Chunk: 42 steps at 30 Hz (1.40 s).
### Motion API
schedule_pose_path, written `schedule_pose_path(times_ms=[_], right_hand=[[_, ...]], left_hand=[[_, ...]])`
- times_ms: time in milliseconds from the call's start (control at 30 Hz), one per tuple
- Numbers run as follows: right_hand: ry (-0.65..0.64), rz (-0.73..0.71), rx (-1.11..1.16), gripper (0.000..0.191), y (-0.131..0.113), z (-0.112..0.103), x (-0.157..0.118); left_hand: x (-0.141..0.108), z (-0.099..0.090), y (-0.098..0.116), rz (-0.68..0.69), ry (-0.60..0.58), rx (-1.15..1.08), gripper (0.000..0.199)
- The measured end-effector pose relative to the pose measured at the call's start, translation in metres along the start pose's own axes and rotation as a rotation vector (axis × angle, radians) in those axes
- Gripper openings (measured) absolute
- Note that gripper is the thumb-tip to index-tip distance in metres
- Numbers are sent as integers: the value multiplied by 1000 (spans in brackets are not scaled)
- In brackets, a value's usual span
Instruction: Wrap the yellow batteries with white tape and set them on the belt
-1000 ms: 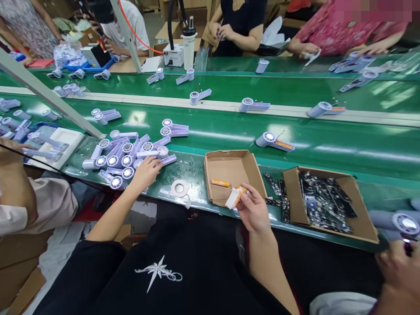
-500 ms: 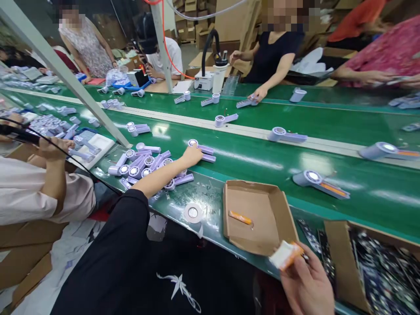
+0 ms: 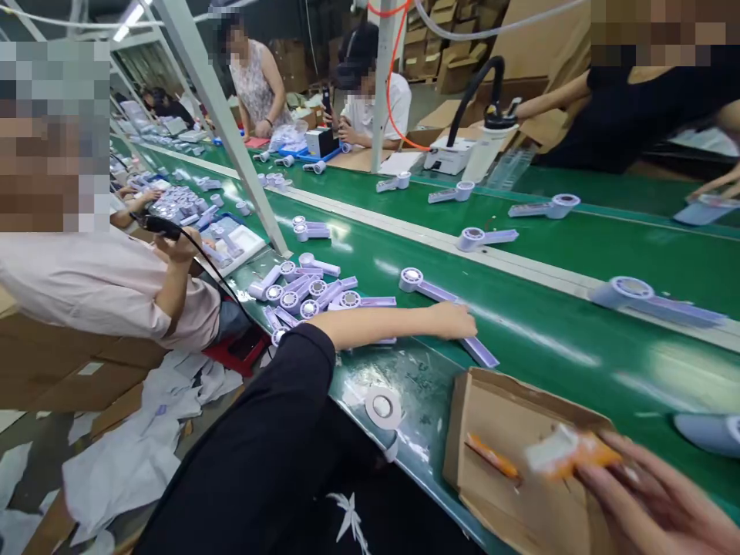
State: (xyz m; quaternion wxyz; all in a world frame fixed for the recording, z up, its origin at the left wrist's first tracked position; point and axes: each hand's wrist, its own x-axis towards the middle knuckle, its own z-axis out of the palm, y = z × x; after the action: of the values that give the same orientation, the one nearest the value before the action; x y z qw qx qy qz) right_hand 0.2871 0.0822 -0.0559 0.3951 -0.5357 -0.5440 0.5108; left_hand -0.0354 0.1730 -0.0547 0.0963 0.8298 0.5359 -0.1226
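My left hand (image 3: pixel 454 320) reaches across over the green belt, fingers curled onto a lilac fan housing (image 3: pixel 481 351) whose handle end sticks out below them. Just behind, a round fan head with its handle (image 3: pixel 412 279) lies on the belt; whether it is a separate piece I cannot tell. Held over the cardboard box, my right hand (image 3: pixel 653 493) pinches an orange battery (image 3: pixel 593 455) with a white piece on its end, blurred. Inside the box (image 3: pixel 456 432) lies another orange battery (image 3: pixel 494 460). A pile of lilac housings (image 3: pixel 309 308) sits beneath and left of my forearm.
A roll of white tape (image 3: pixel 382 406) lies at the table edge. More housings (image 3: pixel 471 239) are spread along the belt (image 3: pixel 543 301). A slanted metal post (image 3: pixel 225 116) rises at left. Co-workers stand or sit across the belt and at my left.
My left hand has moved right along the belt, away from the pile. The view has swung left; my right hand with the battery is now over the box.
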Motion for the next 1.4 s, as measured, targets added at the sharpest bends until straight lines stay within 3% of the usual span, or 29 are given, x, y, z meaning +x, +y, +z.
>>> schedule_pose_path(times_ms=[33, 133, 200, 267, 367, 533, 600, 700, 867, 967, 1067, 1100, 1200, 1267, 1333, 1400], right_hand=[[77, -37, -131, 43, -15, 10, 11], [-14, -174, -81, 47, -43, 46, 54], [-89, -276, -14, 46, -38, 66, 92], [-175, -340, -21, 40, -24, 79, 127], [-333, -399, -245, 27, -10, 93, 155], [-551, -399, -988, 38, -20, 108, 145], [-578, -368, -1156, 41, -23, 108, 138], [-599, -332, -1239, 47, -20, 111, 138], [-755, -322, -1352, 44, -12, 130, 155], [-765, -334, -1343, 42, -15, 123, 159], [-637, -301, -1302, 42, -21, 93, 161], [-572, -280, -1295, 43, -23, 79, 162], [-388, -209, -1310, 47, -30, 37, 158], [-288, -222, -1298, 49, -34, 16, 140], [-317, -304, -1212, 42, -32, 8, 107], [-507, -377, -1109, 37, -25, 12, 67]], left_hand=[[1, -4, -1, -1, -8, -24, 32], [8, -15, -10, 20, -53, -110, 14], [18, -16, -21, 53, -75, -171, 6], [31, -13, -30, 51, -55, -207, 9], [43, -5, -36, -11, 5, -233, 17], [47, 0, -28, -92, 43, -292, 14], [46, 0, -24, -114, 49, -322, 13], [45, 1, -15, -142, 63, -372, 14], [54, 4, -9, -190, 77, -436, 20], [48, 2, 1, -207, 127, -445, 28], [8, 9, 28, -200, 293, -442, 42], [-14, 16, 39, -200, 406, -462, 41], [-102, 54, 67, -121, 576, -459, 27], [-167, 85, 78, -122, 639, -422, 27], [-221, 114, 84, -145, 648, -386, 25], [-254, 135, 90, -137, 634, -348, 28]])
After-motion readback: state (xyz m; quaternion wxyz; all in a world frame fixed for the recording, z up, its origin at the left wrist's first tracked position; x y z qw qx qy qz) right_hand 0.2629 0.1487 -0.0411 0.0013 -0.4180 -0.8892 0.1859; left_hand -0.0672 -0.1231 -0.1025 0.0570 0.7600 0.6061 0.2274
